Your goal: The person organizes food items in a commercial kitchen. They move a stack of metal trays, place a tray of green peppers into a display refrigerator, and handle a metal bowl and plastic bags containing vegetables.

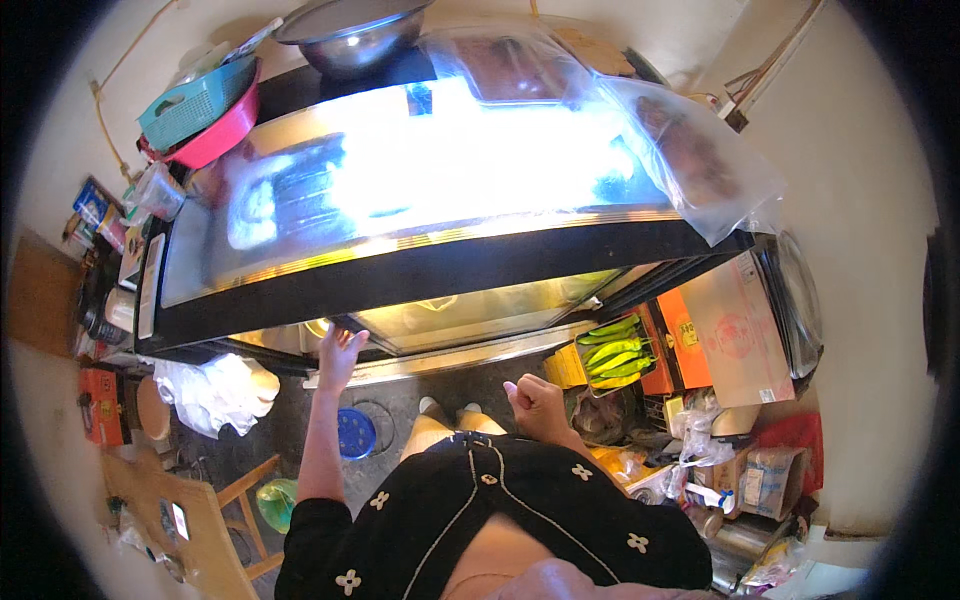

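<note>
My left hand (341, 352) is raised to the sliding glass door of a black-framed display cabinet (420, 266), its fingertips at the door's edge under the top rail. Whether the fingers grip the edge is hard to see. My right hand (536, 405) is in front of my waist on the right, fingers curled in and nothing visible in it. Beyond it, a container of long green peppers (616, 354) rests beside orange boxes. Bright light glares off the glass top of the cabinet.
A steel bowl (360, 41), a blue plastic basket (196, 105) and a plastic-bagged tray (517, 71) lie on the cabinet. A blue stool (356, 433) stands on the floor. At lower left is a wooden table (187, 517); cardboard boxes (735, 330) and bags crowd the right.
</note>
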`<state>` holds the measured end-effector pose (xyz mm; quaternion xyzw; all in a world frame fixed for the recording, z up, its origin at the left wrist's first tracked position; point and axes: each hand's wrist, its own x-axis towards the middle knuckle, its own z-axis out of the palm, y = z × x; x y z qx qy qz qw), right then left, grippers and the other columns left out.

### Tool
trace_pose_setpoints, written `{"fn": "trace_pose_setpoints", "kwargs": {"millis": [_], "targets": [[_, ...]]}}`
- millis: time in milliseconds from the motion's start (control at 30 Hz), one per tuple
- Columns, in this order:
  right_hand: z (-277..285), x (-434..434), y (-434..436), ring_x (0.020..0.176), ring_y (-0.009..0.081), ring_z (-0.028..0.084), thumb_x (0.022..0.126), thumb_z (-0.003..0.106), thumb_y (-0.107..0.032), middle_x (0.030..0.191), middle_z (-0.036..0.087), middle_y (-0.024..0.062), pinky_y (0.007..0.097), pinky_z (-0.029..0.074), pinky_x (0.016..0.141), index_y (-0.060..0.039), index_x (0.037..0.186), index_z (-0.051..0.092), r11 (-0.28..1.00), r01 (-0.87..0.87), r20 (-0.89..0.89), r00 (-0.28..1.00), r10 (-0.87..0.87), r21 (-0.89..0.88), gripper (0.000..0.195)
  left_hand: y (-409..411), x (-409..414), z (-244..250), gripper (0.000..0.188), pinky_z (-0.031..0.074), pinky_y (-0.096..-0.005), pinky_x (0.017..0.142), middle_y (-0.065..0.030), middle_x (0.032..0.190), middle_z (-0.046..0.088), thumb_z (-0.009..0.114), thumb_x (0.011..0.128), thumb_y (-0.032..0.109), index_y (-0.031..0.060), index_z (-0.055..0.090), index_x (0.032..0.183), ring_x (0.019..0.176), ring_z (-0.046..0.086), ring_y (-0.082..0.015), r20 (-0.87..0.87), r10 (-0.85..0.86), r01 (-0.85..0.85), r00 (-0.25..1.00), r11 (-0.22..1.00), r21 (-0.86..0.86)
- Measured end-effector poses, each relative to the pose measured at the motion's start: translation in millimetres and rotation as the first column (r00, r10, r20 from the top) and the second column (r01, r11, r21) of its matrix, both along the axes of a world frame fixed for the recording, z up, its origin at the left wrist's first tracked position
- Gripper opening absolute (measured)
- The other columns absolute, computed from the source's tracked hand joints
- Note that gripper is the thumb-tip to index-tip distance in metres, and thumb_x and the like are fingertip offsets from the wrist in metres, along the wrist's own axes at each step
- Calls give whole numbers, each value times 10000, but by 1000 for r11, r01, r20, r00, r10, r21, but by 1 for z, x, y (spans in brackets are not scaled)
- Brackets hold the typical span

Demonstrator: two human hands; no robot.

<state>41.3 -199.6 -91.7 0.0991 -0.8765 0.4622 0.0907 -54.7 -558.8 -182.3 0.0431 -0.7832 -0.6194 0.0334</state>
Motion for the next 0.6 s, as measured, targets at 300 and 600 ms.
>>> {"fn": "trace_pose_setpoints", "kwargs": {"millis": [300,600], "targets": [[-4,6,5,465,222,290,794,702,-24,555,319,92,338,270,440,-23,599,345,998,-56,-17,998,56,-5,407,40,-2,5,410,411,-320,993,-99,1154,628,680,868,89,-7,503,1225,1093,573,-170,-111,-18,27,994,997,78],[-12,-5,-20,462,244,323,797,707,-56,539,347,104,352,278,445,-23,593,357,981,-193,-35,980,193,21,407,45,7,10,548,431,-351,941,-158,1203,619,697,849,178,3,457,1310,1118,582,-230,-73,45,-56,996,985,-161]]}}
